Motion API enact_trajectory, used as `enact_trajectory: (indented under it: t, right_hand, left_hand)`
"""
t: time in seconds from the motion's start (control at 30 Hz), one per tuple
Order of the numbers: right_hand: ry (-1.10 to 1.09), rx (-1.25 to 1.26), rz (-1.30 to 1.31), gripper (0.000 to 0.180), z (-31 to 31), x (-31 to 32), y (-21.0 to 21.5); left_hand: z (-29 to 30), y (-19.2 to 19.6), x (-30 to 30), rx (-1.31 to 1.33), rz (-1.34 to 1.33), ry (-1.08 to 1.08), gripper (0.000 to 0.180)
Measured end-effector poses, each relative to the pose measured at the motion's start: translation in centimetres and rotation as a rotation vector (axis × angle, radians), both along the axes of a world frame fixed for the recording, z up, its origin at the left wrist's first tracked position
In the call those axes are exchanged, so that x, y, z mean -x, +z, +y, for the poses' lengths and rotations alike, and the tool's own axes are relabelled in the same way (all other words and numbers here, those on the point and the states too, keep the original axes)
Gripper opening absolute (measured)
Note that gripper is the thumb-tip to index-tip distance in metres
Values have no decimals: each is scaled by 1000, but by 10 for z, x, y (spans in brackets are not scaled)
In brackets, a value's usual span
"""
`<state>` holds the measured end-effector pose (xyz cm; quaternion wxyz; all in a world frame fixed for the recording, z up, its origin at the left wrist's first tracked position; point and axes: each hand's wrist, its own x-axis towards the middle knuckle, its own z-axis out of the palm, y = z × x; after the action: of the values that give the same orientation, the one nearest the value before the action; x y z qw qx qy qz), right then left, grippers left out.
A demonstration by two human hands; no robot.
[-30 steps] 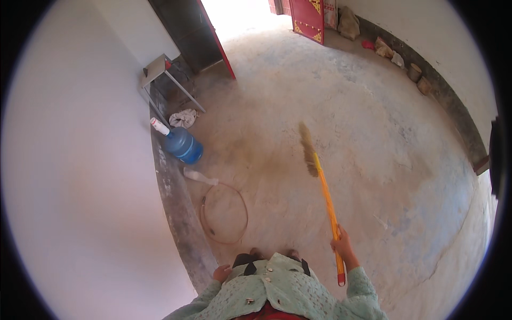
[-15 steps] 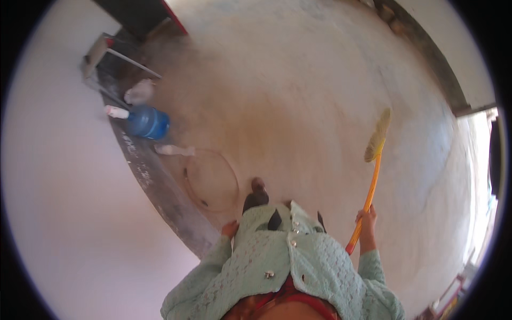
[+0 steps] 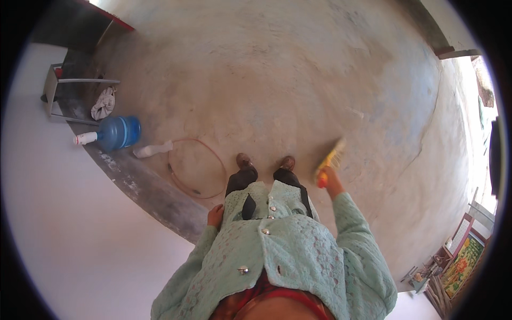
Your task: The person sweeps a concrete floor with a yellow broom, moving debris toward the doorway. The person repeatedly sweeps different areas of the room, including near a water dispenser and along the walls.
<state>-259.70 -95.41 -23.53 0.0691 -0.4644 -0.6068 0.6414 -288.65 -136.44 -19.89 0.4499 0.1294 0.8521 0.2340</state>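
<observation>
My right hand [image 3: 333, 179] is closed around the handle of a broom. The orange handle end [image 3: 322, 180] points up toward me, so the shaft looks very short. Below it the yellow broom head [image 3: 335, 151] is at the floor, to the right of my shoes [image 3: 288, 162]. My left hand [image 3: 215, 215] hangs at my left side next to the green coat [image 3: 240, 242]. It holds nothing that I can see, and its fingers look loose and slightly bent.
Along the left wall lie a blue water jug [image 3: 118, 133], a pale bottle [image 3: 153, 149], a coiled thin hose [image 3: 200, 141] and a whitish bag [image 3: 103, 103]. A metal-framed stand [image 3: 88, 81] is farther back. Framed panels and clutter [image 3: 464, 258] stand at the lower right.
The broom has come closer to my feet, its handle tipping from slanted to nearly upright. My right hand moved left and forward with it. Both my shoes now show side by side.
</observation>
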Motion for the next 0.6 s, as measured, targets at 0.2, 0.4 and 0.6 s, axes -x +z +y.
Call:
enact_trajectory:
  t: [0.2,0.4,0.6]
  right_hand:
    - [-375,492,34,7,-17,187,17]
    - [-464,874,312,6,32,250,43]
    - [-414,697,364,15,64,199,62]
  left_hand:
    - [-37,-10,-28,-9,39,-144,36]
    - [-9,1,-39,86,-68,95,35]
    - [17,7,-27,54,-42,119,35]
